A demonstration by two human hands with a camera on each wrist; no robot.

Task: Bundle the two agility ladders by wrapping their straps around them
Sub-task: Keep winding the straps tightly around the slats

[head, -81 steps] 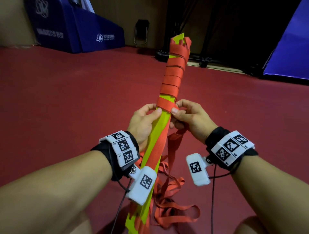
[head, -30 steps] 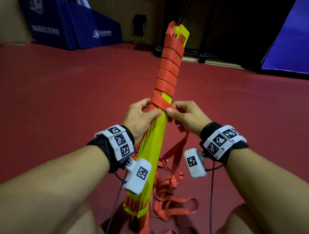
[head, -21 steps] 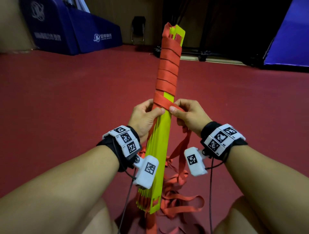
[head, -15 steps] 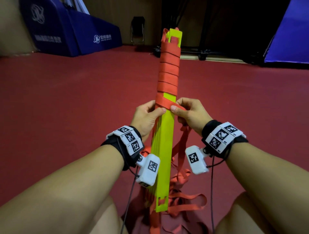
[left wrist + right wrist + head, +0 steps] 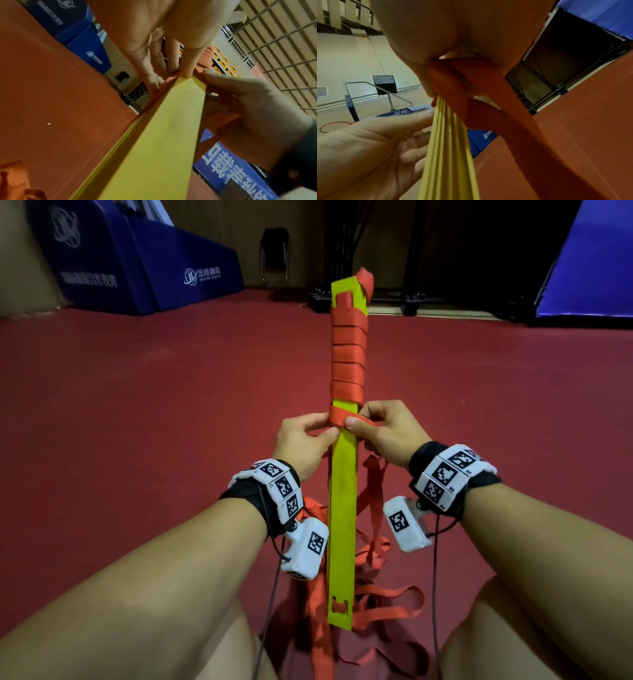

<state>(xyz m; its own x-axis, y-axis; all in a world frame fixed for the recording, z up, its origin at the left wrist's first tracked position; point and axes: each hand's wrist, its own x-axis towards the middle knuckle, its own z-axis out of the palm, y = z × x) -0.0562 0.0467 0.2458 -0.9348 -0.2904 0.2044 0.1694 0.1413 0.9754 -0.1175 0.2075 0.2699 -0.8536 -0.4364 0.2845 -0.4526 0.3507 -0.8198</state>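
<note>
A stack of yellow ladder rungs (image 5: 342,508) stands nearly upright in front of me, its far half wound with red strap (image 5: 347,361). My left hand (image 5: 305,440) grips the stack at mid-height, thumb on the yellow face beside the newest wrap. My right hand (image 5: 383,429) pinches the red strap against the stack's right edge; the strap runs out of its palm in the right wrist view (image 5: 488,94). The left wrist view shows the yellow rungs (image 5: 163,135) edge-on under my thumb. Loose red strap (image 5: 376,594) trails in loops on the floor below.
Red gym floor (image 5: 137,422) lies all around. Blue padded blocks (image 5: 144,268) stand at the back left, a blue mat (image 5: 596,261) at the back right, a dark metal frame on wheels (image 5: 394,299) behind the bundle. My knees frame the bottom of the head view.
The bundle has turned from leaning right to nearly upright, its flat yellow face now towards me. Both hands keep their hold at the same wrap.
</note>
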